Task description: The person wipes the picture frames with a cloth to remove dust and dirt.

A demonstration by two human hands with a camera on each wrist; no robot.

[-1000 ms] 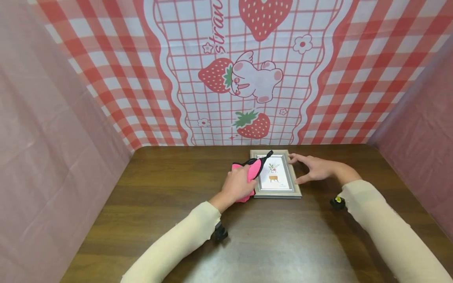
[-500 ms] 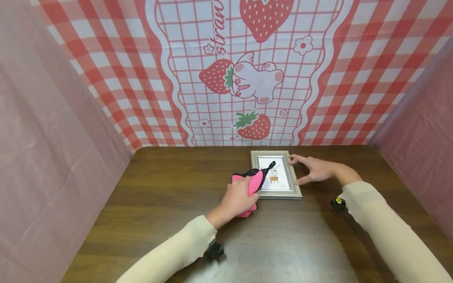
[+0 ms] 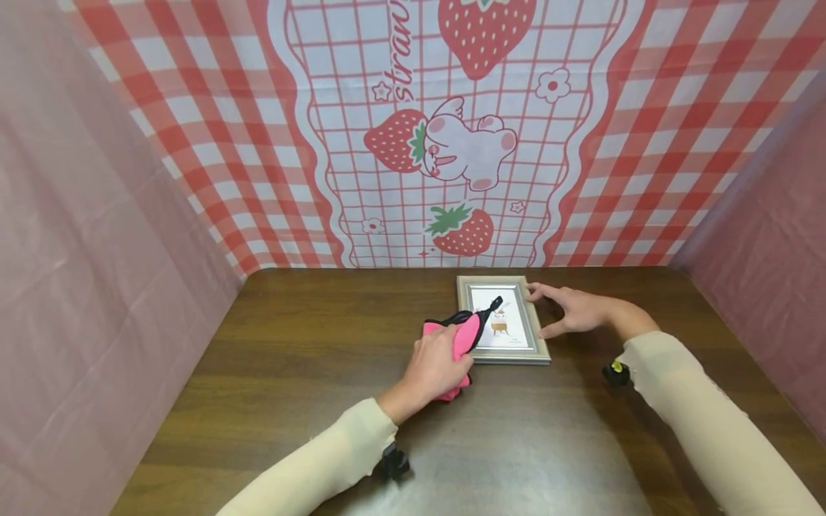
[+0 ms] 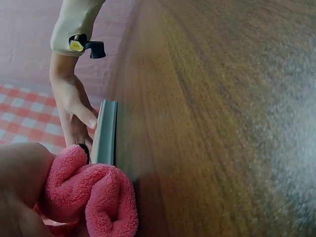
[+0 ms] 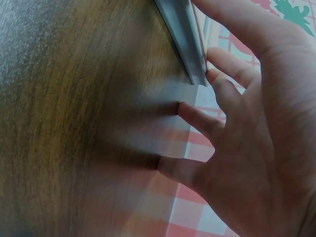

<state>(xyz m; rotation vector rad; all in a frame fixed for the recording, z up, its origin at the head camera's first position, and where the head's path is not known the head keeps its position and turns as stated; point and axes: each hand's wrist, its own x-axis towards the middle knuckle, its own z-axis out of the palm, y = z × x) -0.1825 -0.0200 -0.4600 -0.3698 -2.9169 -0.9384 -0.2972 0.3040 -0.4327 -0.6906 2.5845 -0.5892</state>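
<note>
A picture frame with a pale silvery border lies flat near the back of the table, its white print showing a plant in an orange pot. My left hand grips a bunched pink cloth with black edging, over the frame's lower left part. The cloth's black loop crosses the print. In the left wrist view the cloth looks fluffy and folded. My right hand is spread along the frame's right side, thumb and fingertips at its edge. In the right wrist view two fingers of this hand reach down to the tabletop.
The brown wooden table runs up to a red-and-white checked strawberry curtain at the back. Pink drapes hang on both sides. A small black device is strapped on the left wrist, another on the right.
My left hand has drawn the pink cloth down toward the frame's lower left, mostly in the first half second. The right hand and the frame stay in place.
</note>
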